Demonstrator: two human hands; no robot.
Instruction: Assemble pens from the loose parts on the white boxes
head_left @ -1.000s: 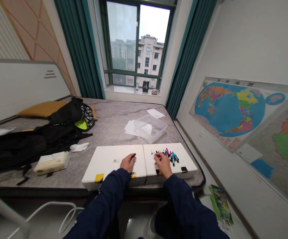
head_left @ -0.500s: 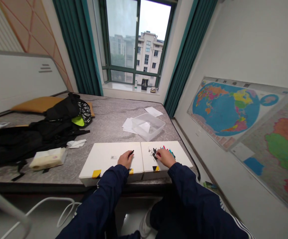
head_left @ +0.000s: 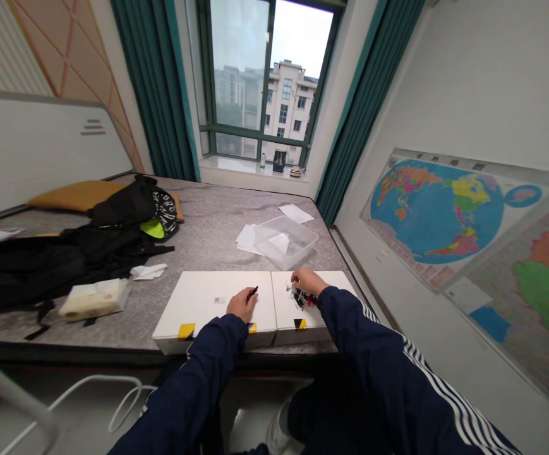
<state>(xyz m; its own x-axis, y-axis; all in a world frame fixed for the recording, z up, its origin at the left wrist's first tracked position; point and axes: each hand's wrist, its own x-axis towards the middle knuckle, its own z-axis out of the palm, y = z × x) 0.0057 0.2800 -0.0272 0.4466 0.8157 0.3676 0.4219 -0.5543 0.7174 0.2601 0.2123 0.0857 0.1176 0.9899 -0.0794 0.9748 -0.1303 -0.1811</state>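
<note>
Pinching small black piece in left hand, left of right-hand white box. Right hand curled over small parts piled on box; can't tell if fingers hold anything. Clear bin behind box.

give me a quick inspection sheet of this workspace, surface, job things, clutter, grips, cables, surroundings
Surface: white rectangular left box and white rectangular right box, side by side on a grey marble-patterned mattress
Job's things: small slim black piece; loose pile of small black, red and silvery pieces on the right box, partly hidden
Clutter: clear rectangular plastic tub partly over white paper sheets; black fabric bag; cream-and-white tissue pack
Grips: left grip holds the black piece; right grip at the pile, contents unclear
Cables: white cord-like loop, lower left
Surroundings: green-framed glass window, dark green curtains, coloured paper world map
</note>
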